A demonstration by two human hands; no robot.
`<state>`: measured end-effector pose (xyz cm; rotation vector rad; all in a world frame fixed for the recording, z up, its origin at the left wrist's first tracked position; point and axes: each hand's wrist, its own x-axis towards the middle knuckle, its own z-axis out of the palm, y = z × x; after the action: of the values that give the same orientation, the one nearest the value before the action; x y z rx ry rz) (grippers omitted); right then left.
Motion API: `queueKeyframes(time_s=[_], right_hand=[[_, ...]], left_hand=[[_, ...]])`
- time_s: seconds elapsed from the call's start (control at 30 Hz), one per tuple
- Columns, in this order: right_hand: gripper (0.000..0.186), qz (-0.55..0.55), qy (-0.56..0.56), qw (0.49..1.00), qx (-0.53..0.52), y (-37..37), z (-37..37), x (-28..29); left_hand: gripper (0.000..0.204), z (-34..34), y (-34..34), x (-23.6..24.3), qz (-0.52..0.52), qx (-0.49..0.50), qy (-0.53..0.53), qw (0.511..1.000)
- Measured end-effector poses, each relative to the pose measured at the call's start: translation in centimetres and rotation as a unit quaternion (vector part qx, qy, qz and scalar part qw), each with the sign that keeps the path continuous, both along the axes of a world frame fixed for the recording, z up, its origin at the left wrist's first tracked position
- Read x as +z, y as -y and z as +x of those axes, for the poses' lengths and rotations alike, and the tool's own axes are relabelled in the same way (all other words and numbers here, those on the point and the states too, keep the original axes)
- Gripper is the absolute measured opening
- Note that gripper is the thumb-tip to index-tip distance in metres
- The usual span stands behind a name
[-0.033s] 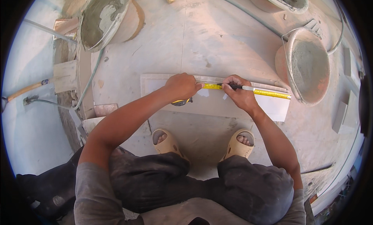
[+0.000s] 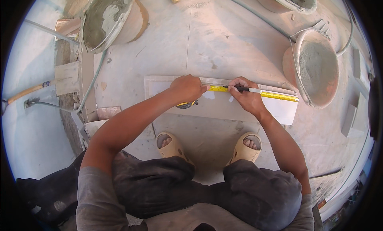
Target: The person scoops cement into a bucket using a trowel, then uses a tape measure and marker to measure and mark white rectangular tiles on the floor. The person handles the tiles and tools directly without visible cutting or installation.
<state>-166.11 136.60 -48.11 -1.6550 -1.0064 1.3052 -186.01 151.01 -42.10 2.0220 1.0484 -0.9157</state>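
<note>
A long pale tile strip (image 2: 223, 107) lies crosswise on the floor before my feet. Along its far side runs the yellow blade of a tape measure (image 2: 279, 96), pulled out to the strip's right end. My left hand (image 2: 186, 88) is closed on the tape measure, thumb on the blade; its black and yellow case shows below the hand. My right hand (image 2: 246, 97) grips a black marker with a pale end (image 2: 253, 90). The marker's dark tip points left and meets the blade's far edge between my hands. The right fingers rest close to the blade, partly covering it.
Buckets of grey mortar stand at the far left (image 2: 135, 21), far right (image 2: 275, 2) and right (image 2: 319, 67). A grey hose (image 2: 255, 13) crosses the floor behind. A wooden-handled tool (image 2: 30, 91) lies at left. Tile offcuts (image 2: 350, 119) lean at right.
</note>
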Motion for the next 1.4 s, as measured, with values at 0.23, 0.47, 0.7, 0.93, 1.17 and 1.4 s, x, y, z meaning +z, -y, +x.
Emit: queueKeyframes(time_s=[0.23,0.47,0.7,0.93,1.17,1.4], right_hand=[[0.016,-0.016,0.017,1.000,0.004,-0.4,0.4,-0.1],[0.015,-0.009,0.004,1.000,-0.022,-0.8,0.1,1.0],[0.027,0.030,-0.049,0.987,-0.149,3.3,2.3,3.2],[0.026,-0.030,0.007,0.942,-0.333,15.1,5.2,6.4],[0.038,-0.227,0.303,0.856,-0.351,23.7,8.8,3.3],[0.026,-0.159,0.110,0.863,-0.466,26.2,9.7,1.0]], left_hand=[[0.060,0.0,-0.3,-0.9,0.033,-0.009,0.029,0.999],[0.060,-0.1,-0.3,-1.0,0.036,-0.017,0.029,0.999],[0.062,-0.8,-0.7,-1.0,0.016,-0.050,0.050,0.997],[0.061,-6.1,5.0,-1.4,-0.095,-0.071,0.124,0.985],[0.067,-10.3,11.9,-3.4,-0.182,0.017,0.091,0.979],[0.063,-10.1,11.0,-4.1,-0.134,0.021,0.131,0.982]])
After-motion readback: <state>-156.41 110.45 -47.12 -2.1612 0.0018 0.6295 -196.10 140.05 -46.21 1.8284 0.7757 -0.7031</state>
